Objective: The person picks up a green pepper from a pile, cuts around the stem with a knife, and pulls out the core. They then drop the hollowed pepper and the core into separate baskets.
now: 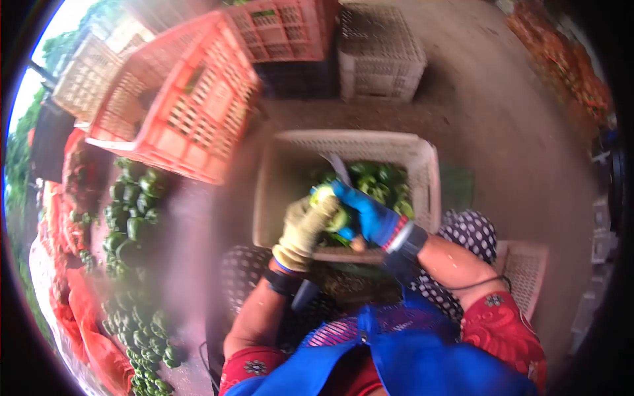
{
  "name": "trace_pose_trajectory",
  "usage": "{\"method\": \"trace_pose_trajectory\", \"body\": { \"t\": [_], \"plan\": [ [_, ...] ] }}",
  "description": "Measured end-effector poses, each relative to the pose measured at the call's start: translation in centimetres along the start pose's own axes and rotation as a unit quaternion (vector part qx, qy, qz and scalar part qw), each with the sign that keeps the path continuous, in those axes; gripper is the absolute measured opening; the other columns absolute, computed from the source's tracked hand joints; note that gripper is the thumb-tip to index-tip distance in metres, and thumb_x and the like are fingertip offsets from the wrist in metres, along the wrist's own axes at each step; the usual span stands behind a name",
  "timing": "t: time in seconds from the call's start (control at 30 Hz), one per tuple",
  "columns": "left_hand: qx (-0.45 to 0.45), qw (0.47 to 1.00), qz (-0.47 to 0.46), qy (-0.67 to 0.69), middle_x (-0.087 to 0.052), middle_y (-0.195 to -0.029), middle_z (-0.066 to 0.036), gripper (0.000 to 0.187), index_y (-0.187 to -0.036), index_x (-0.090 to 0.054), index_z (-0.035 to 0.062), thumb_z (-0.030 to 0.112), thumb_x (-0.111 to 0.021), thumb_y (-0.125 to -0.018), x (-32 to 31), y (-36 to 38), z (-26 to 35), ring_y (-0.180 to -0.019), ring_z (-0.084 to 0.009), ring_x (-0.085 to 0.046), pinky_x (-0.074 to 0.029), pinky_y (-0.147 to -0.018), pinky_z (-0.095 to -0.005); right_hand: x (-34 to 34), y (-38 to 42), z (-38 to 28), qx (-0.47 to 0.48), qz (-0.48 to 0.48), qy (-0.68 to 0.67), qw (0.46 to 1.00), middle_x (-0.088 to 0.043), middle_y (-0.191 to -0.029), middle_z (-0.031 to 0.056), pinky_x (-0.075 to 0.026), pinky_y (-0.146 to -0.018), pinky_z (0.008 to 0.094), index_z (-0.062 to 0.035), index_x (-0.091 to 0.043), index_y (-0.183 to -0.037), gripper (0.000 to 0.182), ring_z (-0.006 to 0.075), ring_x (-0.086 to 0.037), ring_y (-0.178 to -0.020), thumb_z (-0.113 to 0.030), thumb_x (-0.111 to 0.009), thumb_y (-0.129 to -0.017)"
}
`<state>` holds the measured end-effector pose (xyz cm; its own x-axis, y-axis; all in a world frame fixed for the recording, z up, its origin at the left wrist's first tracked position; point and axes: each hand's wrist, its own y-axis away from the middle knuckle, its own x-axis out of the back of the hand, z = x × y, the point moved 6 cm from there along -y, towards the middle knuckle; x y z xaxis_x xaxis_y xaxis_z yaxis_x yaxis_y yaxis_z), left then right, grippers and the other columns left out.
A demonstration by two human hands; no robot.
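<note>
The left hand (pixel 302 228), in a cream glove, is closed around a light green vegetable (pixel 323 194), which sits over the near part of the white crate (pixel 347 136), while the right hand (pixel 370 212), in a blue glove, is wrapped around a knife (pixel 339 169) whose blade points up and away from the body. Blur hides where the edge meets the vegetable, so whether it is cutting is hard to tell. Good handling here calls for a firm left grip with the fingertips tucked behind the blade's path, since both gloves are nearly touching. Short, controlled strokes, with the edge turned away from the cream glove, should suit a rounded, probably slippery piece better than a hard push. Working low over the crate lets offcuts drop onto the green vegetables (pixel 380 181) inside rather than beside the polka-dot knees (pixel 470 231).
</note>
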<state>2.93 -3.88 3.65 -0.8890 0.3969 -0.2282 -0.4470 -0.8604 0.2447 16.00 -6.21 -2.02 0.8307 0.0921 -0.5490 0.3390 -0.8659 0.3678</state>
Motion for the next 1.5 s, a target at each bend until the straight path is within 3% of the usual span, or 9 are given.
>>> {"method": "trace_pose_trajectory", "body": {
  "t": [0.3, 0.43, 0.8, 0.9, 1.0, 1.07, 1.17, 1.3, 1.5],
  "plan": [
    [0.021, 0.995, 0.011, 0.1, -0.071, -0.095, -0.006, 0.045, -0.113, -0.068, -0.0012, 0.041, -0.064, -0.099, 1.2, -1.6, -1.7, -0.08, -0.0128, -0.066, -0.052, -0.07, -0.0287, -1.5, -0.3, -2.2, -0.007, -0.025, 0.013, 1.0, -0.063, -0.073, 0.0013, -0.038, -0.042, 0.0241, -0.0113, -0.066, -0.116, 0.053, 0.0098, -0.048, -0.048, -0.06, -0.057, -0.098],
    [-0.078, 0.993, 0.063, 0.063, -0.07, -0.092, -0.005, 0.042, -0.109, -0.07, -0.0002, 0.04, -0.065, -0.098, 1.3, -2.0, -2.6, -0.077, -0.0119, -0.064, -0.051, -0.065, -0.0283, 0.6, -1.8, -0.1, -0.001, -0.018, 0.026, 0.999, -0.063, -0.071, 0.0015, -0.038, -0.041, 0.0244, -0.0116, -0.067, -0.109, 0.051, 0.0108, -0.048, -0.046, -0.06, -0.057, -0.097],
    [0.034, 0.989, 0.08, 0.12, -0.072, -0.095, -0.005, 0.041, -0.105, -0.07, -0.0016, 0.038, -0.064, -0.1, 0.0, -0.9, -0.6, -0.079, -0.0118, -0.065, -0.051, -0.067, -0.0269, 1.2, -2.2, 1.3, -0.026, 0.027, -0.085, 0.996, -0.065, -0.075, 0.0026, -0.043, -0.042, 0.0252, -0.0101, -0.066, -0.107, 0.051, 0.0113, -0.053, -0.048, -0.059, -0.059, -0.097],
    [0.01, 0.991, 0.096, 0.093, -0.072, -0.098, -0.007, 0.036, -0.111, -0.067, 0.0012, 0.035, -0.062, -0.102, -0.4, -1.0, 1.2, -0.082, -0.0141, -0.066, -0.054, -0.066, -0.0297, 1.6, -2.5, 0.6, 0.019, 0.041, -0.042, 0.998, -0.066, -0.079, 0.0026, -0.044, -0.043, 0.0252, -0.0097, -0.066, -0.111, 0.052, 0.0105, -0.055, -0.051, -0.059, -0.059, -0.097],
    [-0.111, 0.97, 0.097, -0.193, -0.072, -0.099, -0.014, 0.035, -0.123, -0.062, 0.0075, 0.035, -0.061, -0.101, 2.0, -1.7, 1.0, -0.089, -0.0194, -0.07, -0.056, -0.072, -0.033, 1.5, -2.2, -2.4, 0.121, 0.034, 0.141, 0.982, -0.067, -0.082, 0.0026, -0.046, -0.045, 0.0251, -0.0093, -0.066, -0.115, 0.053, 0.0097, -0.057, -0.054, -0.059, -0.059, -0.097],
    [-0.005, 0.985, 0.137, -0.104, -0.071, -0.097, -0.015, 0.051, -0.122, -0.061, 0.0051, 0.047, -0.068, -0.095, 0.4, -0.4, 3.2, -0.091, -0.0217, -0.07, -0.055, -0.075, -0.0335, 1.5, -2.1, -3.1, 0.154, 0.027, 0.209, 0.965, -0.068, -0.085, 0.0026, -0.047, -0.046, 0.0251, -0.0091, -0.065, -0.118, 0.054, 0.0091, -0.058, -0.055, -0.059, -0.059, -0.097],
    [-0.033, 0.957, 0.05, -0.283, -0.071, -0.097, -0.011, 0.063, -0.12, -0.062, 0.0026, 0.057, -0.072, -0.089, -0.1, -1.2, 2.1, -0.089, -0.0185, -0.069, -0.054, -0.075, -0.0326, 1.0, -1.4, -3.5, 0.18, 0.033, 0.235, 0.955, -0.067, -0.098, 0.0015, -0.048, -0.048, 0.023, -0.0079, -0.061, -0.133, 0.059, 0.0071, -0.058, -0.062, -0.055, -0.061, -0.098],
    [-0.001, 0.994, -0.052, -0.092, -0.068, -0.09, -0.003, 0.05, -0.112, -0.067, 0.0021, 0.049, -0.071, -0.094, -1.6, -0.8, 2.5, -0.081, -0.0096, -0.063, -0.051, -0.07, -0.0279, -0.2, 0.3, -4.4, 0.078, 0.033, 0.161, 0.983, -0.067, -0.098, 0.0016, -0.046, -0.047, 0.0221, -0.0074, -0.06, -0.134, 0.06, 0.0066, -0.056, -0.059, -0.056, -0.059, -0.098],
    [0.024, 1.0, -0.003, -0.019, -0.066, -0.084, 0.0, 0.039, -0.108, -0.068, 0.0021, 0.039, -0.068, -0.097, -1.3, 0.2, 2.6, -0.074, -0.0076, -0.058, -0.048, -0.067, -0.026, -1.2, 0.9, -4.0, 0.072, 0.018, 0.114, 0.991, -0.065, -0.08, 0.001, -0.041, -0.043, 0.0231, -0.0076, -0.066, -0.118, 0.057, 0.0081, -0.05, -0.048, -0.06, -0.052, -0.1]
  ]
}}
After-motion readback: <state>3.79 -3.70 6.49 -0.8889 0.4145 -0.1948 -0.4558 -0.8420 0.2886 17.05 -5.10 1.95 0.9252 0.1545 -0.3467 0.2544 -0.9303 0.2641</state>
